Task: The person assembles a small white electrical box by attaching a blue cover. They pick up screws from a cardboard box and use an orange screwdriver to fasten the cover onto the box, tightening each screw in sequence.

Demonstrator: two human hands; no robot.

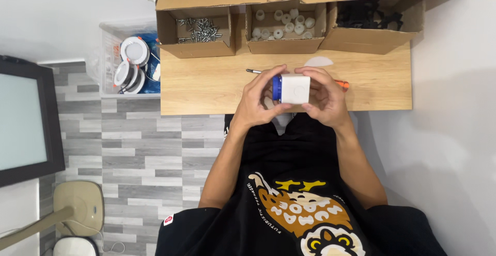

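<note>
Both hands hold one small white box with a blue part (292,89) up over the wooden surface (206,90). The left hand (257,102) and right hand (324,94) wrap around its sides, so it stays steady. Boxes of screws (199,30) sit close behind, easy to grab.

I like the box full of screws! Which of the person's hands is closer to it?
Left. The left hand holds the white and blue part just below and right of the screw box; the right hand holds it farther right, under the other boxes.
</note>
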